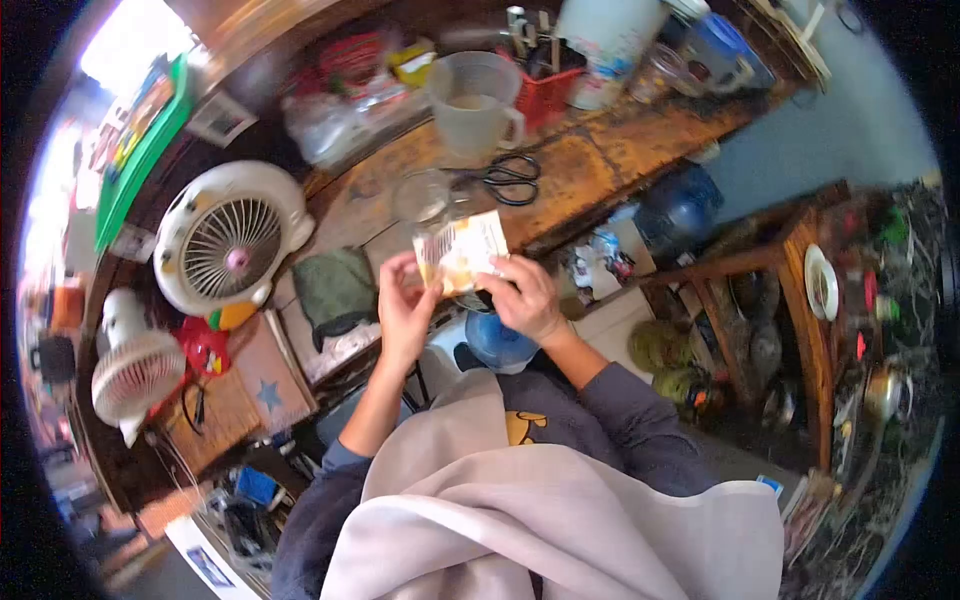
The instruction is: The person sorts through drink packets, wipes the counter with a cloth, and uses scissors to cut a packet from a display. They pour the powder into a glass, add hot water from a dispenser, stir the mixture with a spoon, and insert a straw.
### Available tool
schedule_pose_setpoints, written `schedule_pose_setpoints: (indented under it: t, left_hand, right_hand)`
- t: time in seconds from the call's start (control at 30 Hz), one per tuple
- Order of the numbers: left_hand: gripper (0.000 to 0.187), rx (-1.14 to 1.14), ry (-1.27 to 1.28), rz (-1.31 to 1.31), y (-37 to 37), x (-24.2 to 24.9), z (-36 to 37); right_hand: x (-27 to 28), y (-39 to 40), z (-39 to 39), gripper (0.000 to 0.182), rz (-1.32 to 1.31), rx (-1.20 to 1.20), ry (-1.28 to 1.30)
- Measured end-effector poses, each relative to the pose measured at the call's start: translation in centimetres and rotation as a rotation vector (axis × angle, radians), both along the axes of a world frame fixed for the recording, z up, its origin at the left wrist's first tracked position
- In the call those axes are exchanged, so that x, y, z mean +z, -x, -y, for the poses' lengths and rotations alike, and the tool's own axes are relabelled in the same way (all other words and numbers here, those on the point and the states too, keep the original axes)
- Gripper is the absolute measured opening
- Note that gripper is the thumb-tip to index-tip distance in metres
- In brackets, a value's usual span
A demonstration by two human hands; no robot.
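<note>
A small white and yellow-orange packet [462,250] is held up between my two hands, over the near edge of the wooden counter. My left hand [406,308] pinches its lower left corner between thumb and fingers. At the packet's right side, my right hand [524,298] grips the lower edge. Print on the packet is too blurred to read. Just behind it, a clear glass container [422,196] stands on the counter, and black-handled scissors [512,180] lie to the right of that.
A translucent measuring jug [474,100] and a red basket [548,95] of utensils stand farther back on the wooden counter [585,165]. Two fans, one large [232,238] and one smaller [138,375], are at left. A folded green cloth [335,292] lies left of my hands.
</note>
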State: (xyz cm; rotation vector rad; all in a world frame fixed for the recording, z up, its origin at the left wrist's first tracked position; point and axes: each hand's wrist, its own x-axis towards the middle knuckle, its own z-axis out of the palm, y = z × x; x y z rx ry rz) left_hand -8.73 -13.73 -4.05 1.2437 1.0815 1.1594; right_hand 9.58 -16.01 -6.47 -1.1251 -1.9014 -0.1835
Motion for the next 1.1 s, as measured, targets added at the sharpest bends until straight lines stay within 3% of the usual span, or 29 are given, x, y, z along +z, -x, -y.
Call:
schedule_pose_setpoints:
  t: [0.1, 0.23, 0.3, 0.37, 0.47, 0.57, 0.67, 0.73, 0.8, 0.83, 0.87, 0.9, 1.0, 1.03, 1.07, 1.1]
  left_hand:
    - [0.036, -0.004, 0.042, 0.016, -2.6, -4.3, 2.1]
    - [0.026, -0.170, 0.201, -0.001, -8.0, -11.3, 3.6]
    - [0.029, -0.201, 0.386, 0.127, -11.7, -16.1, 4.3]
    - [0.032, -0.250, 0.513, -0.011, -16.2, -19.3, 4.2]
    - [0.034, -0.225, 0.597, 0.044, -23.6, -24.5, 4.0]
    - [0.037, -0.160, 0.508, -0.076, -29.9, -31.2, 4.2]
    - [0.035, -0.076, 0.349, -0.262, -33.6, -43.0, 4.6]
    - [0.033, -0.045, 0.403, -0.311, -35.7, -44.5, 4.3]
    - [0.030, -0.011, 0.514, -0.435, -37.5, -44.9, 5.4]
    - [0.029, -0.010, 0.567, -0.496, -39.2, -44.6, 6.9]
    - [0.033, -0.145, 0.554, -0.482, -41.7, -40.6, 8.6]
    - [0.035, -0.056, 0.552, -0.460, -45.4, -38.8, 10.9]
    - [0.029, -0.576, 0.226, -0.270, -55.3, -30.5, 20.4]
    - [0.028, -0.818, 0.275, -0.129, -57.9, -22.5, 24.0]
    - [0.026, -1.042, 0.204, 0.065, -60.3, -21.4, 27.9]
    - [0.027, -1.280, 0.256, 0.086, -61.6, -16.6, 31.0]
  right_hand:
    - [-3.9, -1.1, 2.8, 0.035, -0.057, -0.121, 0.082]
    - [-8.1, -4.4, 8.1, 0.042, -0.072, -0.357, 0.430]
    - [-9.5, -6.6, 11.3, 0.043, -0.071, -0.435, 0.522]
    - [-10.2, -8.8, 14.4, 0.039, -0.147, -0.643, 0.570]
    - [-11.0, -11.8, 19.0, 0.035, -0.313, -0.845, 0.624]
    - [-12.4, -15.4, 24.1, 0.033, -0.353, -0.926, 0.712]
    - [-14.0, -19.1, 29.1, 0.030, -0.410, -0.919, 0.739]
    - [-14.5, -22.4, 32.2, 0.031, -0.363, -0.948, 0.767]
    - [-14.1, -25.7, 36.0, 0.031, -0.384, -1.001, 0.778]
    - [-12.9, -28.0, 38.0, 0.030, -0.271, -1.068, 0.734]
    - [-11.2, -30.3, 39.9, 0.028, -0.152, -1.147, 0.682]
    - [-8.8, -32.6, 41.8, 0.027, -0.046, -1.277, 0.599]
    - [0.4, -37.7, 46.8, 0.025, 0.146, -1.748, 0.319]
    - [3.0, -38.6, 48.5, 0.028, 0.199, -1.954, 0.303]
    - [4.2, -39.2, 50.3, 0.028, 0.159, -2.098, 0.265]
    - [5.2, -39.5, 51.9, 0.029, 0.111, -2.228, 0.222]
